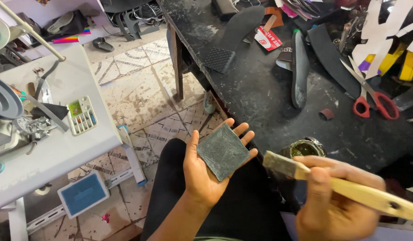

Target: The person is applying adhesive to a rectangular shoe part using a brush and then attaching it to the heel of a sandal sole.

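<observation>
**Inspector:** Report the nearest hand, lower right of the frame.

**Assistant:** The right hand is closed in a fist-like grip on the pale wooden handle of a flat brush. Its bristle end points toward frame centre, tilted slightly upward.

**Inspector:** The other hand?

**Assistant:** At centre, the left hand is palm up with fingers spread flat. A dark square piece rests on the palm and fingers. The forearm rises from the bottom edge, over a dark-trousered lap.

**Inspector:** Farther out?

**Assistant:** Just beyond the brush, a small open tin sits on the black workbench. Red-handled scissors lie at right; a dark insole above centre.
</observation>
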